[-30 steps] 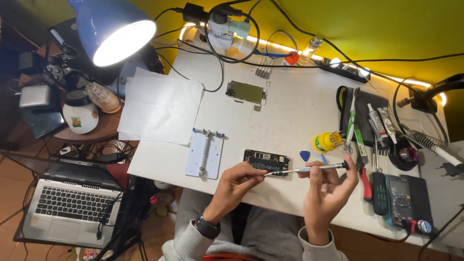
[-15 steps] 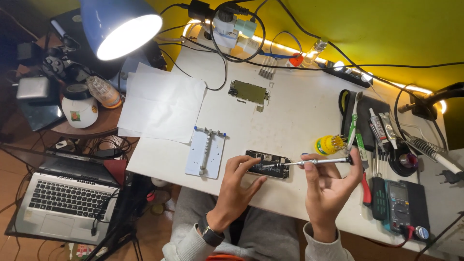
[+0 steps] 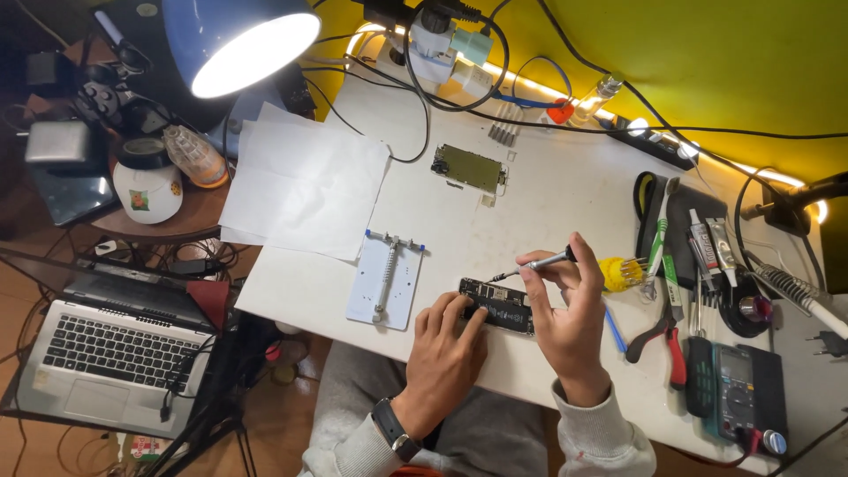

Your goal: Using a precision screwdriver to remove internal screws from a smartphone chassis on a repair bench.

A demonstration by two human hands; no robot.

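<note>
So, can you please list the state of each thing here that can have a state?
Lamp: on.
Laptop: open, screen out of view.
Phone: opened, insides showing, flat on table.
Screwdriver: tip down at phone.
Right hand: grips screwdriver.
Left hand: pressed on phone.
Pliers: shut, lying flat.
Jar: lid on.

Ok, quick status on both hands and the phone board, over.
Left hand pressing down on the phone board. Right hand holding a screwdriver, tip just above the board. Metal holder plate beside it, not blocking.
</note>
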